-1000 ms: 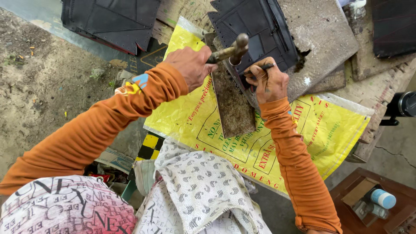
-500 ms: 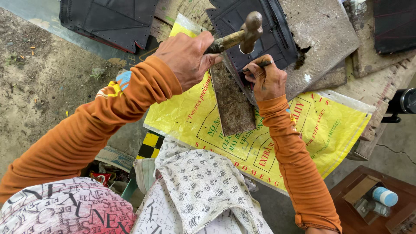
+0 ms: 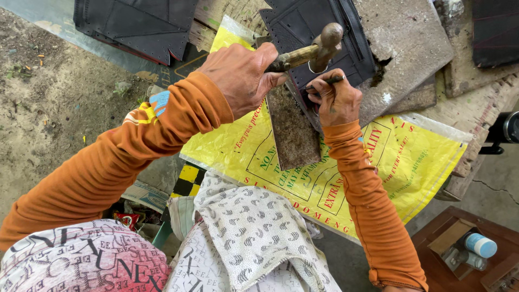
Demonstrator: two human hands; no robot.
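Two hands work over a dark leather piece with stitched seams lying on a grey stone slab: the left hand is closed around the wooden handle of a hammer, its worn metal head raised just above the right hand, which pinches a thin awl-like tool against the leather. A rusty flat metal plate slopes down from beneath both hands onto a yellow woven sack, with bare sack to the right and sandy ground off to the left. The tool's tip is hidden behind the fingers — where it meets the leather cannot be made out — and the leather's top edge is cut off by the frame.
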